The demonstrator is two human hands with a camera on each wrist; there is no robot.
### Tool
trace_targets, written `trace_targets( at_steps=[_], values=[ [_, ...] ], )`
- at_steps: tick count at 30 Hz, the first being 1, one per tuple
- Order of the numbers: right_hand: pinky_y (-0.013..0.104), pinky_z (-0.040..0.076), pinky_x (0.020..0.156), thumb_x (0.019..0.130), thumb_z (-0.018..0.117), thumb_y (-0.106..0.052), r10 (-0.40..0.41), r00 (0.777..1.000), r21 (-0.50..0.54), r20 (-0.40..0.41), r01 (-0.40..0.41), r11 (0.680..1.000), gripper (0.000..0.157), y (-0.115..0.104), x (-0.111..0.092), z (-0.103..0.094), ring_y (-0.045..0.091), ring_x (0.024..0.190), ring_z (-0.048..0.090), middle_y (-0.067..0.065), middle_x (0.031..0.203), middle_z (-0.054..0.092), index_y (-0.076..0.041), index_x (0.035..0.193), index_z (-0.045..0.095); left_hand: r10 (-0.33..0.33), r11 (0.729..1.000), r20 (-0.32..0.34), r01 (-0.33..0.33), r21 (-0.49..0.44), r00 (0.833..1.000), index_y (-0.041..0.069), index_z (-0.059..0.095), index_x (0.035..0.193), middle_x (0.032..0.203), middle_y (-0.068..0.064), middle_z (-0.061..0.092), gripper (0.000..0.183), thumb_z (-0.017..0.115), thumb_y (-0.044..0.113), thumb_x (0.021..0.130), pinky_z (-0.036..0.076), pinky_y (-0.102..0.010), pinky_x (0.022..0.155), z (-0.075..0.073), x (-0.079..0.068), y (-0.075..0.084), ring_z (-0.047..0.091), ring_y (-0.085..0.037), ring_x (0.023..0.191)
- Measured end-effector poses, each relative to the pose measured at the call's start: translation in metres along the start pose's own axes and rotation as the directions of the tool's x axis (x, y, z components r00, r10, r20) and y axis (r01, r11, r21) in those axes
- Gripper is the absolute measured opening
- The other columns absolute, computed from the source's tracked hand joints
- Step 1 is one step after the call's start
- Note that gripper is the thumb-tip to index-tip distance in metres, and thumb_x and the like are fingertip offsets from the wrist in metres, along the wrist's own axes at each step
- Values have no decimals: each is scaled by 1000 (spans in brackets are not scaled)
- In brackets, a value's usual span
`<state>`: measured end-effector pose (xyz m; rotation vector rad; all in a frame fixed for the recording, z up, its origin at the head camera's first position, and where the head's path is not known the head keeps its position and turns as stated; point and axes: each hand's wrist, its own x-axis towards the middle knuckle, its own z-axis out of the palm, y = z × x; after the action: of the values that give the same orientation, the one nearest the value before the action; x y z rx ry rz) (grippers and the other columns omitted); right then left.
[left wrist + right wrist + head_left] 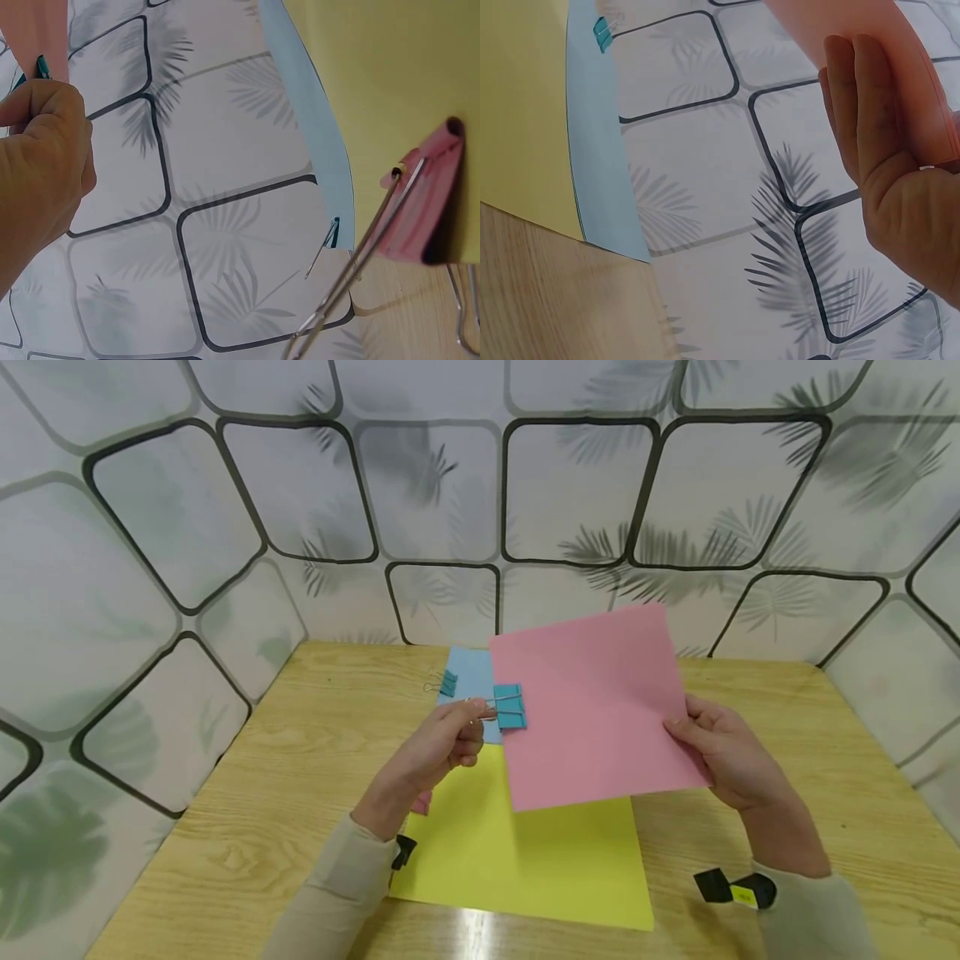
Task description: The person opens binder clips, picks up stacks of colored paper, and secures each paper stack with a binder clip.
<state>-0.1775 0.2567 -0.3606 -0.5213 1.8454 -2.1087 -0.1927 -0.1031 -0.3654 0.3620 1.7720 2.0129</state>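
Observation:
Pink paper (592, 710) is held up above the table in both hands, tilted. A teal binder clip (510, 707) sits on its left edge, and my left hand (442, 739) pinches that clip's wire handles between thumb and fingers. At the paper's lower right edge, my right hand (731, 752) grips it, thumb in front and fingers behind. The right wrist view shows those fingers (844, 97) lying straight along the back of the paper. Below lies yellow paper (562, 868), partly covered by the pink.
Behind the yellow paper lies blue paper (471, 672) with another teal binder clip (448, 683) on its left edge. A pink binder clip (424, 202) grips the yellow paper's left edge, partly hidden by my left arm in the head view. Patterned walls surround the wooden table (300, 777).

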Motion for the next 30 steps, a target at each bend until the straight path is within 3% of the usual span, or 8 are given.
trace_targets(
  at_steps=[8, 19, 30],
  values=[
    [36, 61, 66, 107, 43, -12, 2, 999, -19, -34, -3, 1000, 25, 2, 2, 1, 21, 86, 73, 5, 105, 71, -11, 131, 52, -5, 1000, 15, 5, 10, 1000, -1, 43, 113, 63, 4, 19, 36, 37, 34, 108, 25, -26, 58, 1, 1, 1, 18, -12, 57],
    [35, 61, 68, 108, 41, -13, 4, 1000, -14, -21, -4, 1000, 27, 2, 3, -1, 20, 88, 72, 5, 106, 70, -12, 133, 50, -28, 999, 4, 28, 30, 1000, -1, 44, 117, 65, 4, 19, 41, 38, 38, 107, 25, -26, 59, 0, 2, -2, 19, -11, 59],
    [34, 61, 68, 108, 40, -11, 5, 1000, 9, -5, -5, 1000, 28, 1, 0, -4, 20, 86, 73, 5, 105, 70, -16, 131, 55, -14, 1000, -25, 15, 5, 1000, -3, 47, 115, 65, 2, 24, 41, 48, 36, 103, 27, -25, 57, -1, 7, -6, 22, -12, 59]
  ],
)
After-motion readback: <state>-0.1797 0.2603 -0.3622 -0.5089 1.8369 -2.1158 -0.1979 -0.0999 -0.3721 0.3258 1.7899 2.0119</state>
